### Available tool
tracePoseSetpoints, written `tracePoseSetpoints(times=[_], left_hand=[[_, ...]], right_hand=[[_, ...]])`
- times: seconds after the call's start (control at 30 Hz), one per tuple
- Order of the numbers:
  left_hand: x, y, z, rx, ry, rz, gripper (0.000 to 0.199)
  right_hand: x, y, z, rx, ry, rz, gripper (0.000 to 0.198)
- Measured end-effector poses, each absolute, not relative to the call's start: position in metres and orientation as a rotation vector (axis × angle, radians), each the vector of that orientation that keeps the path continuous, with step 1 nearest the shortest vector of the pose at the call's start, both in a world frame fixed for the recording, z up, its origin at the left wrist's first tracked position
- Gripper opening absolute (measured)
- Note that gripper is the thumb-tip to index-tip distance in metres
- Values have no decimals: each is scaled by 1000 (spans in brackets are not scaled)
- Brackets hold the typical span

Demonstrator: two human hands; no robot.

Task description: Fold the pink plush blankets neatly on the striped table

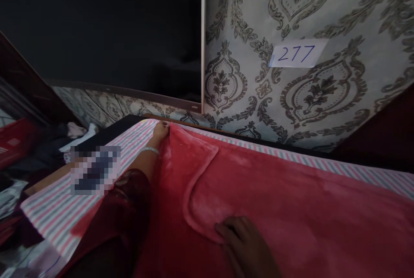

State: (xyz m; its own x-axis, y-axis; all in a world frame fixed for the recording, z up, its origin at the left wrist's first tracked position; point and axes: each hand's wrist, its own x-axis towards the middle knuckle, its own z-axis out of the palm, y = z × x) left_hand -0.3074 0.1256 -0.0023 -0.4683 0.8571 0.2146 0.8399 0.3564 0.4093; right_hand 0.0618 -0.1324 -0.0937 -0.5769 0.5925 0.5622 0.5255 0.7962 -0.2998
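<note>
A red plush cloth (291,200) lies spread over a pink, grey and white striped sheet (132,137). Its left part is folded over into a flap with a curved, raised edge. My left hand (161,131) reaches to the far edge, its fingers closed on the corner of the red cloth, a bracelet on the wrist. Nearer to me, my right hand (242,239) has its fingers closed at the lower end of the flap's edge, pinching the plush. The fingertips of my left hand are partly hidden in the fabric.
Behind the dark tabletop (127,120), a large black screen (106,32) hangs on the patterned wall. A paper marked 277 (297,53) is stuck there. Piled clothes (42,144) sit at the left. A blurred-out patch (95,170) covers something on the striped sheet.
</note>
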Motion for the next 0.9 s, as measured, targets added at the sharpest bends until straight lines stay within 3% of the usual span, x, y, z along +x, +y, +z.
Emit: tracePoseSetpoints(times=[0.13, 0.23, 0.33, 0.4, 0.57, 0.7, 0.9], left_hand=[[-273, 95, 18, 1825, 2461, 828, 33], [-223, 54, 7, 2091, 2138, 717, 29], [-178, 12, -18, 2285, 1699, 490, 53], [-161, -5, -30, 2139, 1721, 633, 51], [-176, -12, -22, 1700, 1907, 1026, 13], [-223, -34, -4, 1366, 1943, 1415, 8], [-287, -114, -14, 778, 1760, 1775, 12]], right_hand=[[60, -137, -83, -837, -2295, 202, 39], [61, -139, -81, -855, -2294, 227, 36], [63, -138, -82, -869, -2299, 237, 33], [62, -138, -82, -874, -2314, 228, 32], [68, -139, -83, -878, -2339, 150, 39], [110, -149, -87, -1020, -2336, -75, 46], [220, -178, -105, -1251, -2272, -359, 40]])
